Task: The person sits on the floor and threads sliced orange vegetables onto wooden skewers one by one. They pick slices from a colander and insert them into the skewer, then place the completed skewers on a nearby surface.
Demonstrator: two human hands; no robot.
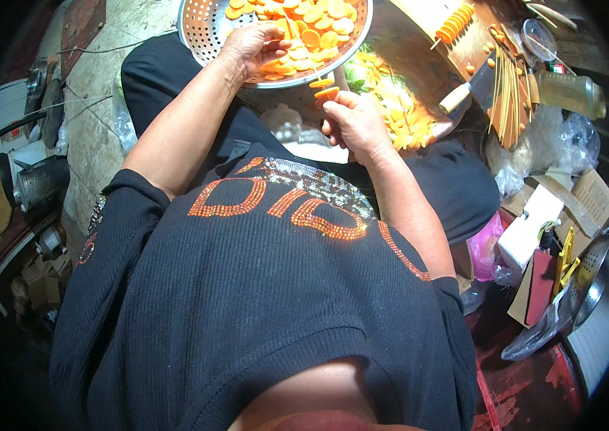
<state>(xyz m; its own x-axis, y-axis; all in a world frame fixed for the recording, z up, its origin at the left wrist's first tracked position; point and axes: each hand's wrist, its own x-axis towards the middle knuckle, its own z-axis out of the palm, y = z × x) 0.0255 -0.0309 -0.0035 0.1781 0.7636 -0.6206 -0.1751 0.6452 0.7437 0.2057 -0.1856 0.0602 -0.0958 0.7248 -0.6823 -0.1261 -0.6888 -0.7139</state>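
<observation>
Orange carrot slices (327,92) sat threaded on a thin wooden skewer (317,75), which the right hand (356,123) pinched between closed thumb and fingertips just below the near rim of a round perforated metal colander (200,29). The skewered slices hung right under that rim, touching the fingertips. The left hand (250,44) lay inside the colander at its near edge, fingers curled down onto the heap of loose round carrot discs (312,25); whether it had actually closed on a disc could not be told.

Just beyond the right hand, a second heap of orange and pale yellow vegetable pieces (398,108) lay in a shallow dish, beside something green. Farther right stood a wooden chopping board (477,43) carrying a finished skewer of carrot rounds (455,23) at its far end, a cleaver with a pale wooden handle (466,90) at its near edge, and a bundle of bare bamboo sticks (509,90) along its right side. A clear plastic bottle (570,93) lay past the board's right edge, with crumpled clear plastic bags (556,144) below it. The person wore a black knitted top with orange sequin lettering (283,208). At the left border, dark metal pots (35,183) stood on the floor.
</observation>
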